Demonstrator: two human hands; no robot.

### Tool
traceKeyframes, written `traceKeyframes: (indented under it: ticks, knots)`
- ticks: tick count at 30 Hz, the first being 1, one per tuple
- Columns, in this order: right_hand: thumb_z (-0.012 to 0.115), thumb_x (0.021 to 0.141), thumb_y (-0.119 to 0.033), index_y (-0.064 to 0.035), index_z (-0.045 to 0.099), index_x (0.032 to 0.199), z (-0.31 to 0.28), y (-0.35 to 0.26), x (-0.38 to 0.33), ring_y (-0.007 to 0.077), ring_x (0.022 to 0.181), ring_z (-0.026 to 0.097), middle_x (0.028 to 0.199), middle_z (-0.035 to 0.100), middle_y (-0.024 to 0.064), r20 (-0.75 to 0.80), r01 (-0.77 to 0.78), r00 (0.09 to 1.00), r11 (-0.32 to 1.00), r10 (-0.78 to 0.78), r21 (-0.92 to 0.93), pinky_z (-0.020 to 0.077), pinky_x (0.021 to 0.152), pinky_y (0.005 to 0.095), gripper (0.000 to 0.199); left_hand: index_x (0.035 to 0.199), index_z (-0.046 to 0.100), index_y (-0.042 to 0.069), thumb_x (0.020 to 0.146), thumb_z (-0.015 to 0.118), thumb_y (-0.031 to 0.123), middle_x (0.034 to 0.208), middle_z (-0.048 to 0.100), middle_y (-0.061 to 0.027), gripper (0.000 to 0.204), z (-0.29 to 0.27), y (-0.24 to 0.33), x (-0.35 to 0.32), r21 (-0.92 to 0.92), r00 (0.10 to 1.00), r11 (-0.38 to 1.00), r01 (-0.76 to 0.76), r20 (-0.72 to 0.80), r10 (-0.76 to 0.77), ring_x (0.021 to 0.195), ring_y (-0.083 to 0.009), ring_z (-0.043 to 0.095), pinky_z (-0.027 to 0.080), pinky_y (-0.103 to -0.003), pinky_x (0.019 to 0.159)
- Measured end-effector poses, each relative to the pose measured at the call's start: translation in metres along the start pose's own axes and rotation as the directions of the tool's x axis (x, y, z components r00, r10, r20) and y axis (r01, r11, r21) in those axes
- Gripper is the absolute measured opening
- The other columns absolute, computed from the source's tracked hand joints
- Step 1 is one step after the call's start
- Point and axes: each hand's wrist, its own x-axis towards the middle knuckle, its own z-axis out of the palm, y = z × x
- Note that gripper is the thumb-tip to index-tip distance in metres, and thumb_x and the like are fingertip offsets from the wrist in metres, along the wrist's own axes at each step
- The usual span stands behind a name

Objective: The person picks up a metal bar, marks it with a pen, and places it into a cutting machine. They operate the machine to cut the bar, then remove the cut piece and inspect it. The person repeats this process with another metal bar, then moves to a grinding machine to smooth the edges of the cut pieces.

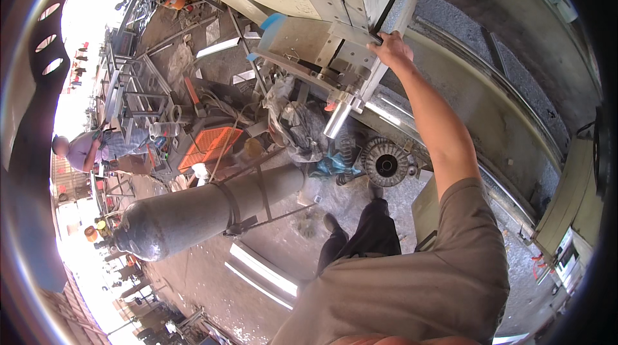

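Observation:
My right arm reaches up and forward, and my right hand (pixel 394 51) is closed over the edge of a large grey machine's metal housing (pixel 400 5). Its fingers curl round that edge, and their tips are partly hidden. Just below the hand, a bare metal block with a short shiny round bar (pixel 338 120) sticks out from the machine. Beside it a flat metal ledge (pixel 309 74) with a blue corner extends to the left. My left hand does not show.
A grey gas cylinder (pixel 193 219) lies strapped across the left. A round finned motor (pixel 386 163) stands near my feet. Plastic sheeting (pixel 296 123), an orange grille (pixel 209 147) and metal scraps crowd the floor. Another person (pixel 87 152) is at the far left. Long machine rails (pixel 476 65) run rightward.

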Motion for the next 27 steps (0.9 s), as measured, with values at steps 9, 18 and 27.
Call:
traceKeyframes:
  ticks: [9, 18, 27]
  knots:
    - [0.07, 0.091, -0.045, -0.0125, 0.061, 0.131, 0.007, -0.007, 0.014, 0.0347, 0.116, 0.065, 0.136, 0.054, 0.0152, -0.001, 0.042, 0.999, 0.995, -0.042, -0.096, 0.0544, 0.094, 0.0476, 0.052, 0.115, 0.072, 0.007, 0.091, 0.059, 0.047, 0.107, 0.072, -0.0192, 0.049, -0.001, 0.019, -0.001, 0.002, 1.0, 1.0, -0.015, 0.004, 0.015, 0.101, -0.0324, 0.069, 0.051, -0.043, 0.087]
    - [0.071, 0.09, -0.042, -0.008, 0.061, 0.121, 0.007, -0.008, -0.004, 0.0351, 0.108, 0.067, 0.13, 0.056, 0.0147, -0.024, 0.141, 0.989, 0.977, -0.146, -0.163, 0.0568, 0.089, 0.0461, 0.047, 0.114, 0.072, 0.007, 0.091, 0.058, 0.046, 0.104, 0.073, -0.0187, 0.047, -0.002, 0.026, -0.002, 0.008, 1.0, 1.0, -0.027, 0.001, 0.027, 0.098, -0.0318, 0.07, 0.052, -0.042, 0.086]
    - [0.074, 0.088, -0.036, -0.005, 0.056, 0.125, 0.01, -0.02, -0.001, 0.0351, 0.11, 0.068, 0.13, 0.059, 0.0165, -0.04, 0.058, 0.997, 0.984, -0.065, -0.169, 0.0566, 0.089, 0.0465, 0.052, 0.113, 0.072, 0.007, 0.091, 0.058, 0.044, 0.102, 0.073, -0.0183, 0.046, -0.005, 0.03, -0.005, 0.009, 0.999, 0.999, -0.043, 0.0, 0.043, 0.095, -0.0312, 0.071, 0.052, -0.042, 0.084]
